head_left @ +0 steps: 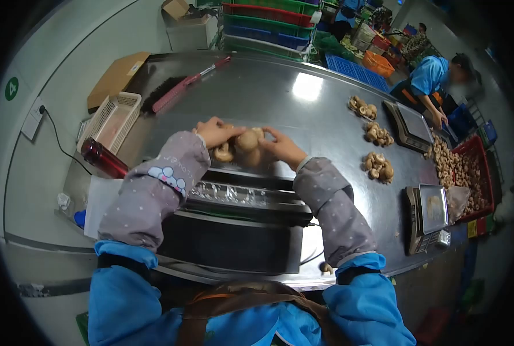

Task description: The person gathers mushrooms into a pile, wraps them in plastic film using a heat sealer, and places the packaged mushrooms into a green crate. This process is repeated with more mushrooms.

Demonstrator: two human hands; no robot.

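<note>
A small group of brown-capped mushrooms (247, 142) lies on the steel table between my hands, just beyond a dark machine. From the left, my left hand (215, 133) curls its fingers over the mushrooms. My right hand (284, 149) grips the group from the other side, thumb and fingers bent against a cap. Part of the mushrooms is hidden beneath my fingers. Directly below my hands, crinkled clear film (228, 195) stretches across the dark machine (228, 242).
Three mushroom piles (378, 167) sit to the right, near two scales (412, 130) and a red crate (483, 173) of mushrooms. At left are a red thermos (103, 158), a white basket (131, 109) and a pink-handled brush (179, 95). A co-worker (433, 78) stands at far right.
</note>
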